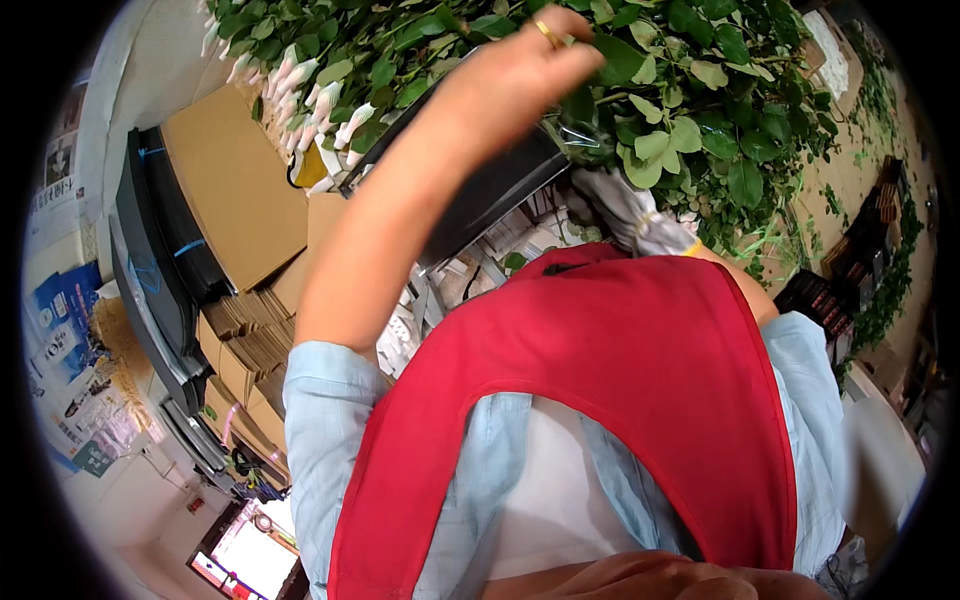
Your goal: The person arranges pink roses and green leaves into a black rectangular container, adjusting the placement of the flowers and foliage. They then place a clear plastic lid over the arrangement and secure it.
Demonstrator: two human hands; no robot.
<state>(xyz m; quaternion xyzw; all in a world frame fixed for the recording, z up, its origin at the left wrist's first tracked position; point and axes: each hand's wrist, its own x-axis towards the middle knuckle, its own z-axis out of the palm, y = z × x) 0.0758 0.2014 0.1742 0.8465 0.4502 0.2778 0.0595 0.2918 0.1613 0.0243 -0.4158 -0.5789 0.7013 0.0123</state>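
My bare left hand, with a gold ring on one finger, is raised over a large heap of leafy green stems. Its fingers are curled in beside a broad leaf, and whatever they hold is too small or hidden to name. Lower and to the right, my right hand wears a grey-white glove and is close against the leaves. Motion blurs its fingers, and foliage partly covers them. A crinkled piece of clear plastic lies just above the glove. Between my arms is a black, flat-sided tray or box.
Pale pointed flower heads in white sleeves stick out of the foliage at upper left. Cardboard sheets and dark panels stand along the left. White scraps lie below the black tray. Dark crates stand at right.
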